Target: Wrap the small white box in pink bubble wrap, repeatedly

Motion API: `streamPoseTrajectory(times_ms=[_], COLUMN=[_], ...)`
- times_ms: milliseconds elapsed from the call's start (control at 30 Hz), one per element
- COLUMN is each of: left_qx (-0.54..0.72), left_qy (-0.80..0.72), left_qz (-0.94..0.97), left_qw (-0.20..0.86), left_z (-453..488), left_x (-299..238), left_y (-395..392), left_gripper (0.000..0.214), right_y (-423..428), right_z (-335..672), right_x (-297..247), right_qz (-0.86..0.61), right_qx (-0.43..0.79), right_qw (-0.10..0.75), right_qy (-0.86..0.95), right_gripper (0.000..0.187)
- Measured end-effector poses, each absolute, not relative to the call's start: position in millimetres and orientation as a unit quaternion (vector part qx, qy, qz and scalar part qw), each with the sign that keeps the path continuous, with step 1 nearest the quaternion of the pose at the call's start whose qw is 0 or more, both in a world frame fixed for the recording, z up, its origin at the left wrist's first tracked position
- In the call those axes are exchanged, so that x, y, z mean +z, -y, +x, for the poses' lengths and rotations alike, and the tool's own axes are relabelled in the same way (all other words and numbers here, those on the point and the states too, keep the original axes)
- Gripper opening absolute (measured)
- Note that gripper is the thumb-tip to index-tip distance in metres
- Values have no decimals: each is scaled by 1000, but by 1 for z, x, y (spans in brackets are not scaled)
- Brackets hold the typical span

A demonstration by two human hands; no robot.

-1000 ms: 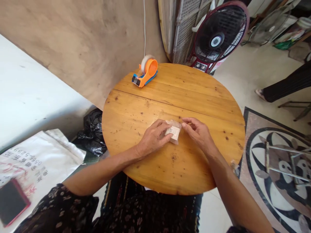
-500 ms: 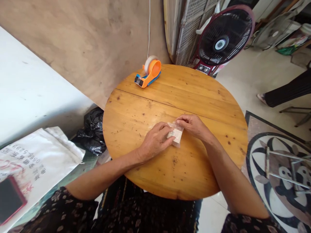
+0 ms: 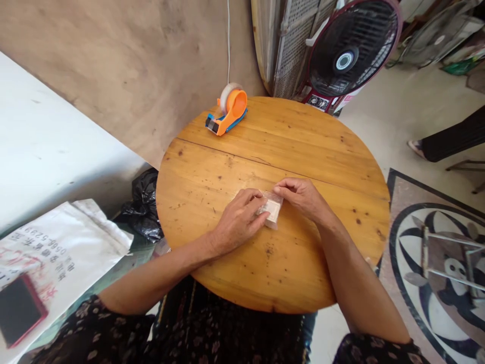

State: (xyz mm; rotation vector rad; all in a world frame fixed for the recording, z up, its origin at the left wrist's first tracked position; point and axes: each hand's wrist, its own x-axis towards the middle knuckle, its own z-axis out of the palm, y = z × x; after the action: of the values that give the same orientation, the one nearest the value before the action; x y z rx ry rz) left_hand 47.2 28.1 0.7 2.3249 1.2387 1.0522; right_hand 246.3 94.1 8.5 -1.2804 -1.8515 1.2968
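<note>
A small pale block (image 3: 273, 210) in clear plastic wrap lies on the round wooden table (image 3: 288, 273). My left hand (image 3: 239, 218) grips it from its left side, thumb on the near part and fingers over the far part. At the block's far right corner, my right hand (image 3: 303, 198) pinches the edge of the clear wrap (image 3: 271, 195) between thumb and finger. The left fingers hide part of the block.
An orange and blue tape dispenser (image 3: 229, 112) stands near the table's far left edge. Behind the table is a dark red fan (image 3: 354, 50). A phone (image 3: 20, 309) rests on a white sack (image 3: 76, 232) at left, near a black plastic bag (image 3: 146, 205). A person's leg (image 3: 454, 134) shows at right.
The view has shifted slightly. Both hands keep nearly the same place on the wrapped block, and a little more of its pale top shows beside the left thumb.
</note>
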Motion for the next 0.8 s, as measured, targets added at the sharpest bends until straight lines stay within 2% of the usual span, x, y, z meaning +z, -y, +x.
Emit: streamPoseTrajectory(times_ms=[233,533,800], left_qx=[382,344,347], left_qy=[-423,-416,-430], left_qz=[803,829,813], left_qw=[173,146,185], left_z=[48,46,49], left_x=[-7,-3,0], left_y=[-28,-21,-22], left_gripper=[18,33,27], right_y=[-92,-84,-79], right_z=[248,244,242], right_x=[12,18,26], right_qz=[-478,-473,-474], right_qx=[426,446,394], right_qw=[256,258,251], right_qy=[724,715,746], right_gripper=[24,22,22])
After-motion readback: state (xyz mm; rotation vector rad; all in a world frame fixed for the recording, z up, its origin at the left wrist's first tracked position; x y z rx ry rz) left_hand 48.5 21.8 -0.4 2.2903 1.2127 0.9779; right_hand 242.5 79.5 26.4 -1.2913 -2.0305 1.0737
